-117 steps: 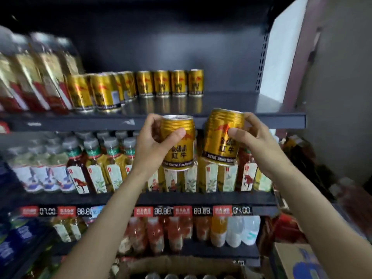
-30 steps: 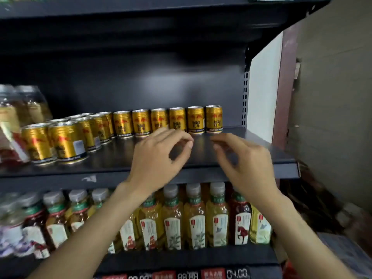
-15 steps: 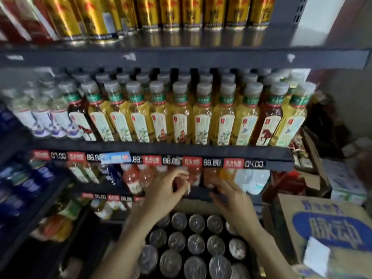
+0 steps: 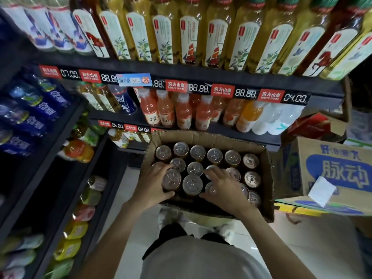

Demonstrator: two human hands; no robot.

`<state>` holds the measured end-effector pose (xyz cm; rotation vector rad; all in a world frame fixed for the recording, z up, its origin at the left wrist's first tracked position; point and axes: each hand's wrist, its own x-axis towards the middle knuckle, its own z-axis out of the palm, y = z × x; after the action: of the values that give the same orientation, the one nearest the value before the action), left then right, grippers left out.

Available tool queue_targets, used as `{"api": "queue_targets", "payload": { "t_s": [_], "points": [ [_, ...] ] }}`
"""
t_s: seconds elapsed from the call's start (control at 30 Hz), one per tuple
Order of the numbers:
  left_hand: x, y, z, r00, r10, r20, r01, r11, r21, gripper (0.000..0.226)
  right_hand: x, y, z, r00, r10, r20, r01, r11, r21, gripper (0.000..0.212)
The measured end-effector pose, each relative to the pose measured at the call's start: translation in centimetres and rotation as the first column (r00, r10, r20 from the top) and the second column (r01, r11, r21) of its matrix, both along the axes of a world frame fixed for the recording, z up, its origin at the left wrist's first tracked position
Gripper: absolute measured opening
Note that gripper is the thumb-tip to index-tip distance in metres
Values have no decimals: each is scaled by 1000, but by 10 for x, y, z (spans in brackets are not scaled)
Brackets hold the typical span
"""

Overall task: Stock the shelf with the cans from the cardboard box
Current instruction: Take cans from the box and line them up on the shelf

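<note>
An open cardboard box (image 4: pixel 268 178) stands on the floor in front of the shelves, filled with several upright cans seen from the top. My left hand (image 4: pixel 152 186) reaches into the box's near left corner, its fingers and thumb curled round a can (image 4: pixel 171 179). My right hand (image 4: pixel 224 187) is beside it, fingers and thumb curled round another can (image 4: pixel 211 188) in the near row. One can (image 4: pixel 192 184) stands free between the two hands. The shelf that holds the golden cans is above the frame, out of view.
Yellow tea bottles (image 4: pixel 167 35) fill the shelf at the top, orange drink bottles (image 4: pixel 183 113) the one below. Blue bottles (image 4: pixel 30 109) line the left rack. A printed carton (image 4: pixel 332 174) stands right of the box. My legs and white floor are below.
My view has dropped from the can shelf to the box on the floor. Both hands came down empty and have closed round cans in the near row.
</note>
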<state>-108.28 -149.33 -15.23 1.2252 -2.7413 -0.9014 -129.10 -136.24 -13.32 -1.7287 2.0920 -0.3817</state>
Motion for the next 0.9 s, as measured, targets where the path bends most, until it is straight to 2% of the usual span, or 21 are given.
{"api": "queue_targets", "payload": {
  "t_s": [0.1, 0.2, 0.33, 0.4, 0.47, 0.5, 0.6, 0.67, 0.73, 0.9],
  "points": [
    [2, -2, -13, 999, 37, -13, -36, 997, 75, 88, 22, -13, -11, 989, 41, -142, -37, 999, 28, 83],
    [-4, -1, -21, 993, 115, -27, -112, 990, 80, 83, 35, -26, -20, 980, -1, -198, 25, 992, 120, 91],
    [-4, 5, -25, 955, 286, -79, -270, 948, 167, 76, 38, -35, -12, 983, -129, -129, 147, 980, 136, 79],
    [-2, 3, -21, 901, 408, -151, -353, 888, 295, 74, 34, -37, 1, 965, -259, 31, 255, 962, 92, 75],
    [-1, -3, -11, 815, 539, -213, -401, 790, 464, 75, 26, -39, 15, 866, -417, 277, 415, 907, 70, 75],
    [-1, -8, -4, 767, 594, -242, -397, 736, 548, 77, 21, -40, 23, 773, -478, 416, 486, 869, 95, 74],
    [-3, -18, 24, 641, 693, -329, -297, 619, 727, 90, 4, -43, 49, 386, -481, 787, 556, 802, 217, 62],
    [-10, -22, 46, 604, 705, -371, -233, 601, 764, 91, -4, -44, 66, 183, -424, 887, 528, 803, 275, 57],
    [-20, -25, 68, 598, 691, -406, -193, 616, 764, 86, -10, -43, 82, 143, -381, 914, 514, 817, 261, 55],
    [-50, -35, 118, 634, 573, -520, -101, 727, 679, 83, -26, -40, 119, 247, -321, 914, 586, 801, 123, 52]
  ]
}}
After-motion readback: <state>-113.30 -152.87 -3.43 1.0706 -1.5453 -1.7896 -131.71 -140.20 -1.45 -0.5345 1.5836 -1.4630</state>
